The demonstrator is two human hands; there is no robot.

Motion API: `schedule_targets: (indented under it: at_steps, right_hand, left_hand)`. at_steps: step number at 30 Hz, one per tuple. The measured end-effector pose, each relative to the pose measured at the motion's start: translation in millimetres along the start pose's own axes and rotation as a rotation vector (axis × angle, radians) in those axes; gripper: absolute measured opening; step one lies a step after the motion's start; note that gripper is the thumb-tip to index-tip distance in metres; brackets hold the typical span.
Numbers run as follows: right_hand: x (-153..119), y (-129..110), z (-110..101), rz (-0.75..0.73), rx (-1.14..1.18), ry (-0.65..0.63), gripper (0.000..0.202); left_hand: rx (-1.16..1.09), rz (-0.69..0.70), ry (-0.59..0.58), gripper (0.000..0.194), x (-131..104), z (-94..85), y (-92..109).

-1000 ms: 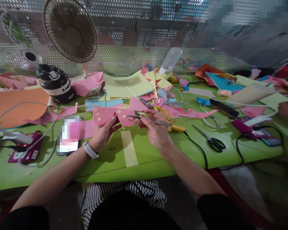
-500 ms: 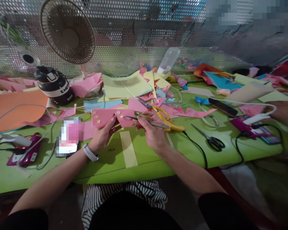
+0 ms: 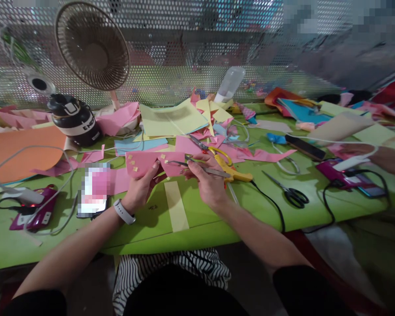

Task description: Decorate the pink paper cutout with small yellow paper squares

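Observation:
Pink paper (image 3: 141, 165) with several small yellow squares on it is pinched in my left hand (image 3: 144, 186), thumb on top. My right hand (image 3: 208, 179) grips metal tweezers (image 3: 217, 171), their tips pointing left over the paper's right part. Just beyond that hand lie yellow-handled scissors (image 3: 221, 154) and a yellow tool (image 3: 240, 174) with a black cord. A pale yellow strip (image 3: 176, 206) lies on the green table (image 3: 210, 230) between my forearms. To the left is a lit phone (image 3: 94, 188), partly pixelated.
Black scissors (image 3: 292, 195) lie at right, near a purple power bank (image 3: 332, 173) with cables. Another person's hand (image 3: 352, 150) reaches in there. A fan (image 3: 94, 46), a black bottle (image 3: 74, 118) and piled coloured paper (image 3: 171, 116) stand or lie behind; a second purple power bank (image 3: 48, 215) is left.
The other person's hand at the right has moved left, over the pink paper near the power bank. My hands, the pink paper and the tweezers have hardly moved.

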State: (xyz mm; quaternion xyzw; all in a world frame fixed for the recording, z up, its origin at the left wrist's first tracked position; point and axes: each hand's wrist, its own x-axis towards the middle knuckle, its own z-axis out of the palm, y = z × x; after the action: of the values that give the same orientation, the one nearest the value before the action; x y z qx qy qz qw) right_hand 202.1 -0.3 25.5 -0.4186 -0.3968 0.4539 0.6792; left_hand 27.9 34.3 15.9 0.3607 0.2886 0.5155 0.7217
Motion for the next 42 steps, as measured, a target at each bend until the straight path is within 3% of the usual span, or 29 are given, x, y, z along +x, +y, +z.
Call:
schedule_targets:
  at_steps: [18, 42]
  right_hand:
    - [-0.5, -3.9, -2.3, -0.128, -0.047, -0.021, 0.025]
    - [-0.6, -3.4, -4.9, -0.113, -0.090, 0.010, 0.026]
  left_hand:
    - [0.014, -0.023, 0.033, 0.032, -0.6, 1.6, 3.9]
    - [0.021, -0.008, -0.018, 0.025, 0.4, -0.7, 1.9]
